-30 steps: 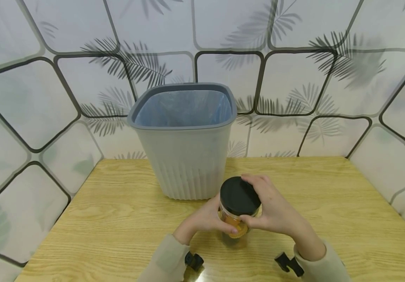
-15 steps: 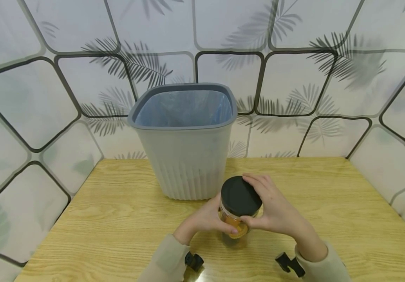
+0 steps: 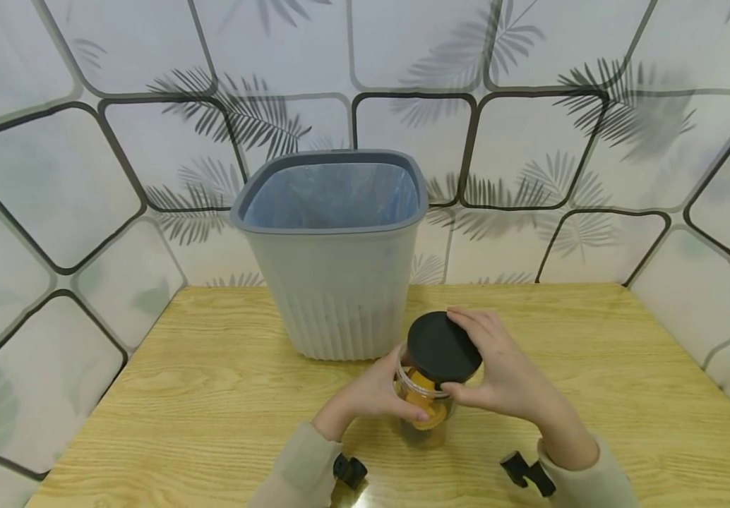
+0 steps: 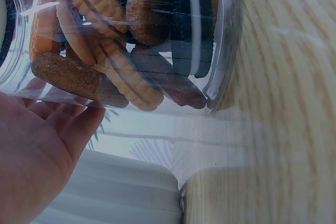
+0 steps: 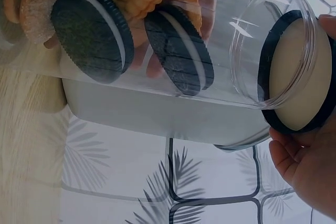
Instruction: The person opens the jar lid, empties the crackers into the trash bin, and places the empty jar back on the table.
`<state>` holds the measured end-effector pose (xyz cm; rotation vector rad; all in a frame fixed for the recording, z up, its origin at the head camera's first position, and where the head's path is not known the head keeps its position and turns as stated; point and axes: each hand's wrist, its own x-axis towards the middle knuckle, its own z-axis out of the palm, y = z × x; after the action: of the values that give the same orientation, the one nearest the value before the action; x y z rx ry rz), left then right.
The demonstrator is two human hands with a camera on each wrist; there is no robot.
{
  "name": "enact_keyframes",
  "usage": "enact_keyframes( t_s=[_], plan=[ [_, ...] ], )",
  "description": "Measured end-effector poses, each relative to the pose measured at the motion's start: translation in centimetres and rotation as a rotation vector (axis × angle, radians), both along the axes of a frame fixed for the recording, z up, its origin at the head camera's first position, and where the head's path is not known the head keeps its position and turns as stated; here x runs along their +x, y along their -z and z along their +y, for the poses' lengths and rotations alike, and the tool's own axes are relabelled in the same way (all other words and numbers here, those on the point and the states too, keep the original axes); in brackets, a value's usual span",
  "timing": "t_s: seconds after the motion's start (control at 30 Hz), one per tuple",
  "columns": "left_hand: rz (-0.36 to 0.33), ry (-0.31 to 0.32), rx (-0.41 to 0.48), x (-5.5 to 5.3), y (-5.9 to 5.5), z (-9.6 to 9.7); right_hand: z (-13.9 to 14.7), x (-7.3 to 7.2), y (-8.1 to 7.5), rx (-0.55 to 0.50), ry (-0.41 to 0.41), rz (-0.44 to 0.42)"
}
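Note:
A clear jar (image 3: 421, 423) of cookies stands on the wooden table, its side gripped by my left hand (image 3: 374, 391). My right hand (image 3: 505, 370) holds the round black lid (image 3: 444, 347) by its edge, thumb on the near side. The lid is off the jar's mouth, tilted and shifted to the right; its pale underside shows in the right wrist view. Dark sandwich cookies (image 5: 92, 38) with white filling and ridged golden cookies (image 4: 94, 1) show through the jar wall. My left fingers behind the jar are partly hidden.
A pale grey bin (image 3: 333, 282) with a blue-grey rim and a plastic liner stands just behind and left of the jar. Patterned cloth (image 3: 530, 155) with leaf prints encloses the wooden table (image 3: 212, 395). Black camera mounts (image 3: 349, 470) sit at both wrists.
The lid has come up off the jar and moved right with my right hand, uncovering part of the jar's mouth. My left hand and the jar have stayed in place.

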<state>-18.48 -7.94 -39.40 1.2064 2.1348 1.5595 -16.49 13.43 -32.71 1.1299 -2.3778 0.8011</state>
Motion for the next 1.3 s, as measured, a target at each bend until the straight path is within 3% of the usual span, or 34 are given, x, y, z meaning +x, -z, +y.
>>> enact_keyframes(
  t_s=[0.23,0.57,1.3],
  plan=[
    [-0.033,0.009,0.021,1.0,-1.8,-0.1,0.2,0.0,0.1,-0.004,0.007,0.007],
    [0.005,-0.012,-0.025,-0.1,0.5,0.2,0.5,0.1,0.2,-0.005,0.024,0.023],
    [0.038,-0.054,-0.044,0.0,0.1,-0.2,0.8,-0.4,0.1,0.039,0.055,0.033]
  ],
)
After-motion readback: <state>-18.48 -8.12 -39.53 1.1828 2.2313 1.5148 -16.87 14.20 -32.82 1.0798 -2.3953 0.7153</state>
